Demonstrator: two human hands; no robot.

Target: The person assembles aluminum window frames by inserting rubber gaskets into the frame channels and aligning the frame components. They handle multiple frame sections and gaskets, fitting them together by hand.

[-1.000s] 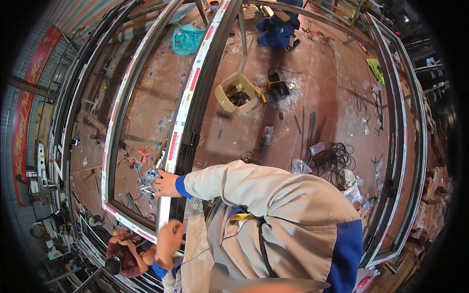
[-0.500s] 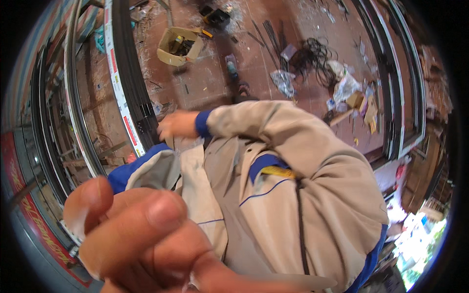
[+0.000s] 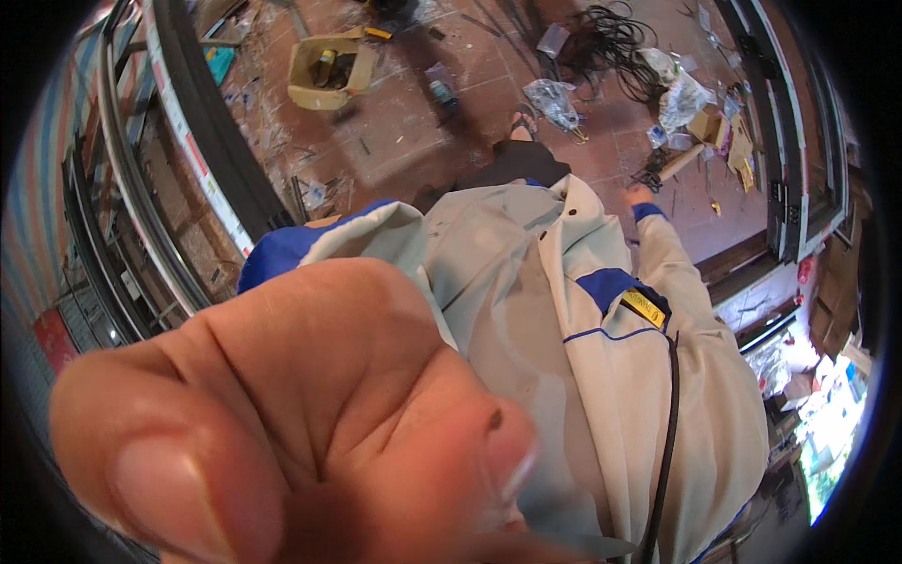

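Note:
My left hand (image 3: 310, 376) is raised very near the camera and fills the lower left of the head view. Its fingers are curled in; whatever they may hold is hidden below, where a blurred grey edge shows. Behind it lies a blue-and-beige jacket sleeve (image 3: 291, 249). Over on the right, my right hand (image 3: 641, 195) hangs low past a blue cuff (image 3: 648, 211), above the littered floor. It is small and partly hidden, so its fingers cannot be made out. My beige jacket (image 3: 601, 395) hangs open over a grey shirt (image 3: 503, 310), with a yellow label (image 3: 645, 306) at the chest.
Dark metal frame profiles (image 3: 221, 141) stand along the left, and another frame (image 3: 785, 179) along the right. On the tiled floor lie an open cardboard box (image 3: 305, 94), black cable coils (image 3: 611, 47), a clear plastic bag (image 3: 552, 101) and a white plastic bag (image 3: 684, 99).
My right hand has left the frame profiles on the left and swung down to my right side. My left hand has come closer to the camera. The view has shifted, and a sandalled foot now shows.

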